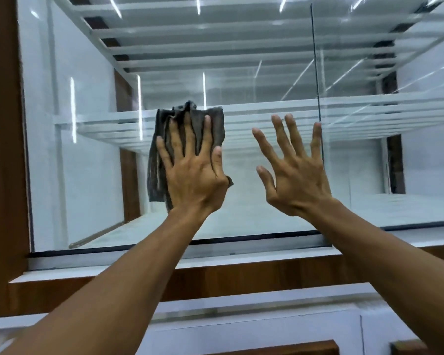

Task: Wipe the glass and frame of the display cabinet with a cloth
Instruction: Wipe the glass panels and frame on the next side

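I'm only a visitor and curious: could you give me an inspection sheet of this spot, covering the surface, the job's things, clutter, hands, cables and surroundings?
Surface: glass front of the display cabinet, streaked with reflected lights.
Job's things: grey cloth, crumpled, held against the glass; wooden frame at the left.
Clutter: nothing seen.
Hands: left hand presses the cloth with spread, straight fingers; right hand is open and spread beside the pane's vertical edge, holding nothing.
Cables: nothing seen.
Surroundings: glass shelves inside; metal bar low inside the cabinet; white ledge below the glass.
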Demonstrator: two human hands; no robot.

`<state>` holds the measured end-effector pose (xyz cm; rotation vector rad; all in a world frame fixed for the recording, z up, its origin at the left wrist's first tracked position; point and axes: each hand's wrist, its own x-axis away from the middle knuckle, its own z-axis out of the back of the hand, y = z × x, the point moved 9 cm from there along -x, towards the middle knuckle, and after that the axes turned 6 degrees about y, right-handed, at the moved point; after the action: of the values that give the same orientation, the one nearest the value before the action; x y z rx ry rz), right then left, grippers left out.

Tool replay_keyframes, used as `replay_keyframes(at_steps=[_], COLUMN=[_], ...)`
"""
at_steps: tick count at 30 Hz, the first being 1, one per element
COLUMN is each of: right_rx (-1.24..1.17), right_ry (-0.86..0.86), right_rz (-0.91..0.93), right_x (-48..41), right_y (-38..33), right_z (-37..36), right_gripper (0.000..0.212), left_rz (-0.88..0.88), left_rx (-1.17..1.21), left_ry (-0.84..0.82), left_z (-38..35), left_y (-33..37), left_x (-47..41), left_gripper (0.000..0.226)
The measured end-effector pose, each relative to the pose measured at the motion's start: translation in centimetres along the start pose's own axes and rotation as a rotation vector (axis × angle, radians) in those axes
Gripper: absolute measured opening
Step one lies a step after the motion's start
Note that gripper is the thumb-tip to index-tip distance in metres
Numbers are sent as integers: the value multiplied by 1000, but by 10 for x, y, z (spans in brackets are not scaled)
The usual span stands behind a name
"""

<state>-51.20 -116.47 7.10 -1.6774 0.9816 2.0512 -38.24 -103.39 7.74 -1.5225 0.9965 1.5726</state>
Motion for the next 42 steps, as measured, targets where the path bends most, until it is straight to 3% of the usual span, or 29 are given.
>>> replay_keyframes(at_steps=[4,8,9,12,17,21,26,34,42], right_rx=[29,23,11,-33,-157,-232,-183,-183,-287], right_ry=[-6,1,4,-2,49,69,83,104,108], right_rz=[-16,-178,-200,-212,-215,-177,-199,-167,-100], right_x=[10,20,22,24,27,50,74,64,39], right_y=[17,53,58,61,66,85,94,59,-9], right_z=[4,6,5,3,8,12,10,12,4], right_gripper=[73,77,79,78,79,77,68,67,74], left_rz=[-323,31,11,-296,-146,-308,-379,-413,-359], left_rx=[3,48,47,14,37,27,32,60,4], left_ry=[-68,-3,-8,-48,-44,-90,-109,-107,-84], left_z=[-15,-17,-21,-35,-46,-54,-59,-49,-20], left_y=[51,54,69,115,127,152,167,150,73], left_x=[2,-6,-5,-5,-6,11,38,42,43], left_gripper=[65,63,64,63,61,63,66,64,66])
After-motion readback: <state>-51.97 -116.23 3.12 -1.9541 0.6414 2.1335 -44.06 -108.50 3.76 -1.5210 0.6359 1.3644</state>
